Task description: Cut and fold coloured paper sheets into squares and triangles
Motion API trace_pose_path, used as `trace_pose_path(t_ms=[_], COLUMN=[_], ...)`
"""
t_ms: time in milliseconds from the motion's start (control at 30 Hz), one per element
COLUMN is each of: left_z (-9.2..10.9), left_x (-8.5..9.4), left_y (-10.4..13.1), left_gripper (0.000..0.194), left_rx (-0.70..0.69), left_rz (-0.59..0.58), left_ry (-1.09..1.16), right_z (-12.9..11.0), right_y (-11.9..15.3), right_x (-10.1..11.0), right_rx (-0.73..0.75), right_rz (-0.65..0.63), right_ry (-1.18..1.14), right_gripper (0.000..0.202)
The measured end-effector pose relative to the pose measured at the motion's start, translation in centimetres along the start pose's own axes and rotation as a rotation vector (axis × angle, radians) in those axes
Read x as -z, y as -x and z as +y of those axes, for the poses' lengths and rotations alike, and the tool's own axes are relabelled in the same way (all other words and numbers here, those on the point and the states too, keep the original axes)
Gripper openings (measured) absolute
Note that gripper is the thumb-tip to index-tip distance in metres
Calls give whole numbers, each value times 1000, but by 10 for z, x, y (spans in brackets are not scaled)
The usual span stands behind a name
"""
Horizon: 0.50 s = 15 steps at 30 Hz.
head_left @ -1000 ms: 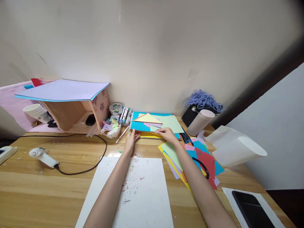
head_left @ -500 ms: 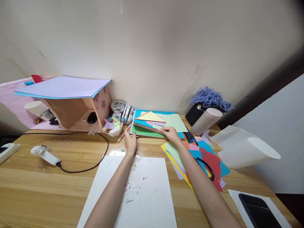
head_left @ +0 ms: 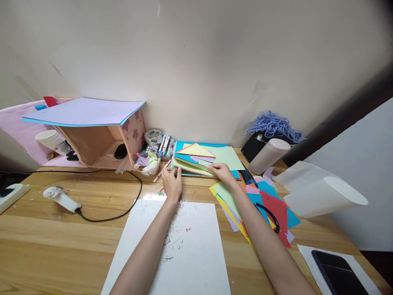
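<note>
A stack of coloured paper [head_left: 231, 155] lies against the wall, with a yellow triangular piece [head_left: 196, 150] on top. My right hand [head_left: 221, 173] pinches the front edge of the upper sheets and holds them raised, so a gap shows over pale yellow-green and green sheets beneath. My left hand [head_left: 172, 184] rests at the stack's front left corner, thumb and fingers apart, beside a marker [head_left: 161, 171] on the table. Below both hands lies a large white sheet [head_left: 196, 258] with coloured marks on it.
Loose coloured paper and scissors with a black handle [head_left: 273, 217] lie under my right forearm. A pink-white cylinder [head_left: 270, 155], a rolled white sheet [head_left: 325, 194] and a phone [head_left: 337, 272] are at right. Left are a cardboard box [head_left: 98, 143], a scrap bowl [head_left: 147, 164] and a corded white tool [head_left: 63, 199].
The raised sheets now show a pale yellow-green underside instead of a pinkish one. My left hand has shifted slightly, its thumb farther from its fingers. My right hand still holds the edge.
</note>
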<state>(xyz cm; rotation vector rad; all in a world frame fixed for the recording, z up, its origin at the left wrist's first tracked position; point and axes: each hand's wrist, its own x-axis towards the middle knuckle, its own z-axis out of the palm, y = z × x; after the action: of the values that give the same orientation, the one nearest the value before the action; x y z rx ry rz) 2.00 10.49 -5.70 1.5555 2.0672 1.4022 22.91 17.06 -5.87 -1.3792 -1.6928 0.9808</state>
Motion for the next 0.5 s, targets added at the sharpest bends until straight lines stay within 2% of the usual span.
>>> trace_pose_path(t_ms=[100, 333, 433, 500], left_z=[-5, -20, -26, -27], left_x=[-4, -4, -3, -4], left_y=[-1, -13, -17, -18], left_gripper=[34, 27, 29, 33], left_rx=[50, 203, 248, 258], left_rz=[-44, -9, -40, -72], left_ry=[93, 248, 365, 436], right_z=[3, -3, -13, -18], right_y=[-1, 1, 6, 10], right_x=[0, -1, -3, -5], right_rx=[7, 86, 211, 334], right_rz=[2, 31, -4, -56], right_ry=[12, 50, 120, 282], right_gripper=[24, 23, 20, 27])
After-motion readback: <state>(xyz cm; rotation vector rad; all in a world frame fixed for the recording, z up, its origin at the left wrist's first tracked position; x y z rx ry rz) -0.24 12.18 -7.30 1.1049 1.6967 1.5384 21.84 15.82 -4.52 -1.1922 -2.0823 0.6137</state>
